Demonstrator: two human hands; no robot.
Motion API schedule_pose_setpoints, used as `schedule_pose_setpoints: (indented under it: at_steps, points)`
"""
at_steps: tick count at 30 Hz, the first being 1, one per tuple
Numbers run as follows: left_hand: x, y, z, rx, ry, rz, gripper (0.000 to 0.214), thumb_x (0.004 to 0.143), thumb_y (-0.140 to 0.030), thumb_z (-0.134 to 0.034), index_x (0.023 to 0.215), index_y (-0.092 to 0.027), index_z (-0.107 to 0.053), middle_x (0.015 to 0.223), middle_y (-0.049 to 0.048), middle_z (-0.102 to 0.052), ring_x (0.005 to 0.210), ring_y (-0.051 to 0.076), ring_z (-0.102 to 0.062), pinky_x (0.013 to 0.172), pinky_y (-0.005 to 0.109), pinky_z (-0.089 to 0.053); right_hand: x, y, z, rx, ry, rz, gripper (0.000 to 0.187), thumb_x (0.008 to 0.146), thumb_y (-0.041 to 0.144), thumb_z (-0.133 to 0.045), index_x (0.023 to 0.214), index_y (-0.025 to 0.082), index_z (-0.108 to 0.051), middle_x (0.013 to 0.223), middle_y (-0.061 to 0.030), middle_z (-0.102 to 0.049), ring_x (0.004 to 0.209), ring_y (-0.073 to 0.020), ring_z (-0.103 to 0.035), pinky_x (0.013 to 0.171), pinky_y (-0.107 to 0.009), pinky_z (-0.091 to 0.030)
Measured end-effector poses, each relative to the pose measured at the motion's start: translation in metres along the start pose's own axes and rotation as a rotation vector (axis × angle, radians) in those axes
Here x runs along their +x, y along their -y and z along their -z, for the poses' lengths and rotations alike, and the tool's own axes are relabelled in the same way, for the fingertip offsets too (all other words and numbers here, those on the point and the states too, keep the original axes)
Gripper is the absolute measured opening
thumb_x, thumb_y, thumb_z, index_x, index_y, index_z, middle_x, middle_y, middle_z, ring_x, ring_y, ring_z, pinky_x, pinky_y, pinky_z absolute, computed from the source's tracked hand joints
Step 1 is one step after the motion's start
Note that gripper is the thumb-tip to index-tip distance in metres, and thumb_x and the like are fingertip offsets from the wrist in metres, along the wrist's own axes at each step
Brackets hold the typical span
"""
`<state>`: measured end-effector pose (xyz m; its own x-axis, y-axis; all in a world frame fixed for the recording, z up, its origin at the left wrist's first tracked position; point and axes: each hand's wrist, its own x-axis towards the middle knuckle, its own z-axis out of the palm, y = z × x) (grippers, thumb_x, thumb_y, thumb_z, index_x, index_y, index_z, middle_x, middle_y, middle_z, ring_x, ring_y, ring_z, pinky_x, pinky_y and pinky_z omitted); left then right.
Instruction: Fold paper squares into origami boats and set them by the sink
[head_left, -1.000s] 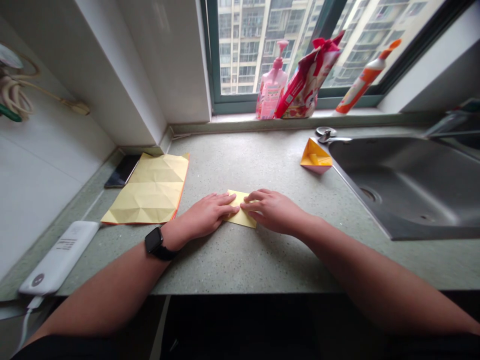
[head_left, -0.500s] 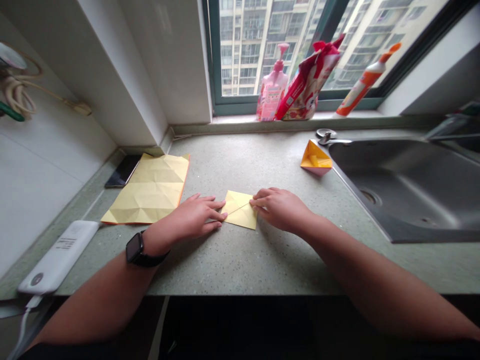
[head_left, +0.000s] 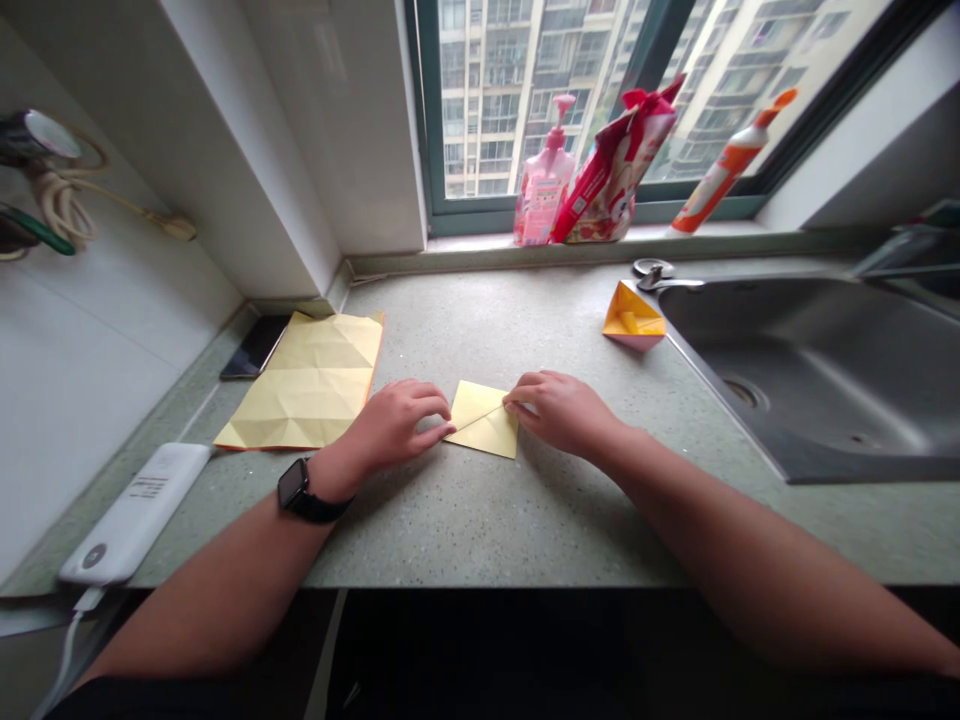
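Note:
A small square of folded yellow paper (head_left: 480,425) lies on the counter between my hands, a diagonal seam running across it. My left hand (head_left: 397,425), with a black watch on the wrist, has its thumb and fingertips closed at the paper's left corner. At the upper right corner, the fingertips of my right hand (head_left: 559,410) are pinched on the edge. Left of my left hand is a larger creased yellow sheet (head_left: 307,380) with an orange underside. A folded orange paper piece (head_left: 634,318) stands beside the sink.
A dark phone (head_left: 253,348) and a white power bank (head_left: 139,510) with a cable lie at the left. To the right is a steel sink (head_left: 825,380). A pink pump bottle (head_left: 544,190), a red bag (head_left: 619,175) and an orange-white bottle (head_left: 724,175) line the windowsill.
My left hand's fingers, spread over the paper's left side before, have drawn together at its corner. My right hand keeps its pinch. The view has shifted slightly.

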<state>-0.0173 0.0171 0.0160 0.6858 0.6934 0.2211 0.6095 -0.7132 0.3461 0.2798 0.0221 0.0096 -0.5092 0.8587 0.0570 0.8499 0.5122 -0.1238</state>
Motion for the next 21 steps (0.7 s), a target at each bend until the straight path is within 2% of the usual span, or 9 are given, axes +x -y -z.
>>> schedule_pose_setpoints:
  at_steps: [4, 8, 16, 21]
  points:
    - [0.002, 0.0, -0.007, -0.034, 0.045, -0.046, 0.026, 0.104, -0.039, -0.074, 0.124, -0.023, -0.079, 0.133, 0.0107, -0.076, 0.121, 0.028, -0.07, 0.107, 0.044, -0.055, 0.0, 0.0, -0.002, 0.012, -0.028, -0.002, 0.027, 0.107, 0.024, -0.058, 0.114, 0.027, -0.084, 0.117, -0.0072, -0.081, 0.101, -0.0242, -0.073, 0.084, -0.035, -0.052]
    - [0.002, 0.001, -0.009, -0.014, 0.102, -0.054, 0.024, 0.102, -0.037, -0.077, 0.122, -0.023, -0.079, 0.132, 0.0094, -0.077, 0.121, 0.029, -0.07, 0.108, 0.046, -0.053, 0.0, -0.002, -0.007, 0.047, -0.063, -0.025, 0.026, 0.105, 0.024, -0.062, 0.122, 0.027, -0.081, 0.129, -0.0083, -0.079, 0.107, -0.0256, -0.072, 0.09, -0.037, -0.055]
    - [0.001, 0.003, -0.008, -0.003, 0.085, -0.088, 0.02, 0.102, -0.035, -0.079, 0.118, -0.024, -0.083, 0.129, 0.009, -0.078, 0.117, 0.028, -0.071, 0.106, 0.047, -0.053, 0.004, -0.009, -0.024, 0.12, -0.149, -0.087, 0.015, 0.102, 0.029, -0.07, 0.111, 0.023, -0.08, 0.129, -0.0138, -0.075, 0.116, -0.0322, -0.069, 0.102, -0.047, -0.057]
    - [0.001, 0.003, -0.009, -0.003, 0.059, -0.097, 0.017, 0.104, -0.032, -0.074, 0.116, -0.025, -0.084, 0.129, 0.0098, -0.076, 0.116, 0.028, -0.071, 0.104, 0.046, -0.055, 0.007, -0.013, -0.027, 0.234, -0.172, -0.095, 0.003, 0.099, 0.026, -0.071, 0.1, 0.025, -0.074, 0.123, -0.012, -0.075, 0.112, -0.0297, -0.07, 0.1, -0.045, -0.056]
